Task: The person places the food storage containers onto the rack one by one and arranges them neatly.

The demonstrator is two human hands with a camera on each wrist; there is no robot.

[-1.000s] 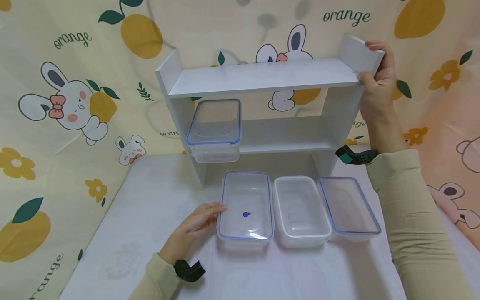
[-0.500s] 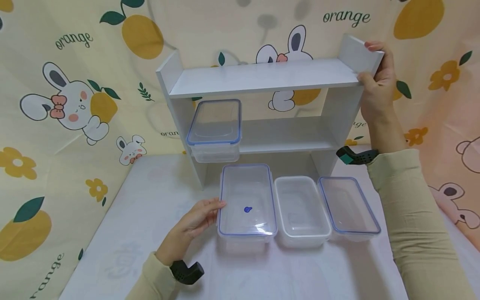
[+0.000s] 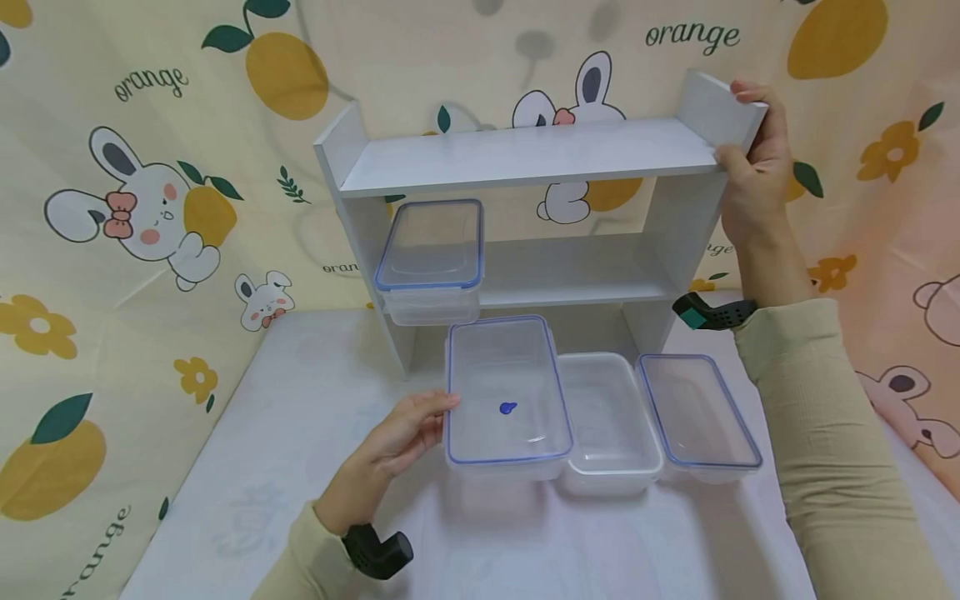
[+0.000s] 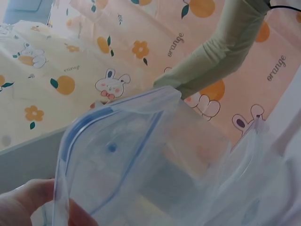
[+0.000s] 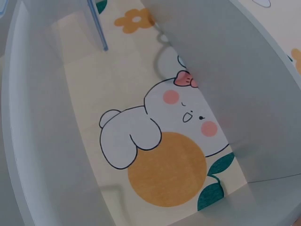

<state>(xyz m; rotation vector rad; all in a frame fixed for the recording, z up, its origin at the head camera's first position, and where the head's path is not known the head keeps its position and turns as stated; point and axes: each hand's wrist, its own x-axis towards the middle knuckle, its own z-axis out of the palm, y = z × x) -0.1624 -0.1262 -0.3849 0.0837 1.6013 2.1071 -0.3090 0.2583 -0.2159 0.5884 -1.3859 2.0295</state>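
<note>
My left hand [image 3: 382,454] pinches the left edge of a clear plastic food container [image 3: 506,358] whose lid has a blue seal and a small blue valve. The container is raised off the table, and its right edge overlaps the lidless-looking container beside it in the head view. In the left wrist view, thumb and finger grip the rim of this container [image 4: 117,155]. My right hand [image 3: 757,179] holds the raised right side panel of a white shelf unit [image 3: 525,154]. Another blue-sealed container [image 3: 431,250] sits at the left of the middle shelf, jutting past its front edge.
On the white-covered table [image 3: 480,550] stand a clear container [image 3: 611,417] with a whitish rim and, to its right, a blue-rimmed one [image 3: 697,408]. Right of the shelved container, the middle shelf [image 3: 577,271] is bare. A patterned cloth [image 3: 285,250] hangs behind.
My left hand has lifted the container from the table and moved it slightly forward and to the right, tilting it a little. My right hand stays on the shelf panel.
</note>
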